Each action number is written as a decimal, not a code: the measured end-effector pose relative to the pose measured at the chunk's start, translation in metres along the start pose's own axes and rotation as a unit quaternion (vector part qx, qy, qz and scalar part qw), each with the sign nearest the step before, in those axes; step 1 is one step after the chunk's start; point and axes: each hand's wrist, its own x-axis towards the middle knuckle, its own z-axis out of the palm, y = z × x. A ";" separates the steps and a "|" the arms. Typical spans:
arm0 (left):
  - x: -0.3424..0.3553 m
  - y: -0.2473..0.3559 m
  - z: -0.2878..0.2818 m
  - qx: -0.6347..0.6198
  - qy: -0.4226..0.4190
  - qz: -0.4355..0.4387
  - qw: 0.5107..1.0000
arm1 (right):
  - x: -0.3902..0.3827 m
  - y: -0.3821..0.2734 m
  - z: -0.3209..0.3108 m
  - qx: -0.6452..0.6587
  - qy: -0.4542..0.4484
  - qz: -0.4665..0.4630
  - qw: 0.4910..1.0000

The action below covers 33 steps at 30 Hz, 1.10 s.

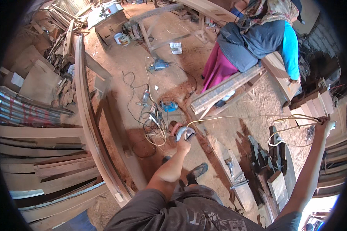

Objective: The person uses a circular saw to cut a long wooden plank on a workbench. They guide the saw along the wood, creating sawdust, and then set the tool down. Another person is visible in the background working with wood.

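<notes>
My left hand [184,145] is closed around a hand-held power tool [180,134] with a rounded grey part and a reddish-brown end; its exact kind is unclear. A pale yellow cord [227,117] stretches from near the tool across to the far right. There my right hand [326,126], arm extended, grips several loops of that cord, and a whitish plug-like end shows beside the fingers. On the floor beyond the tool lie a blue power tool [169,106] and a tangle of cables [154,129].
Another person [246,46] bends over a wooden bench [227,90] at upper right. A long curved timber [85,96] stands along my left, past which boards [61,169] are stacked. Wood offcuts [277,184] lie at lower right. Another blue power tool [159,65] rests farther off.
</notes>
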 end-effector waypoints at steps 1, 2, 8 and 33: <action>0.011 -0.009 0.007 -0.013 -0.007 -0.012 1.000 | -0.004 0.015 0.012 -0.009 0.002 -0.009 1.000; 0.016 -0.022 0.013 -0.014 -0.077 -0.022 0.997 | -0.015 0.033 0.017 -0.016 -0.040 0.009 0.999; 0.003 -0.074 0.059 0.097 -0.252 0.099 0.958 | -0.101 0.125 0.065 -0.084 0.026 0.140 0.986; -0.149 -0.188 -0.140 -0.067 -0.124 -0.297 0.945 | -0.063 0.088 0.082 0.339 0.081 0.201 0.916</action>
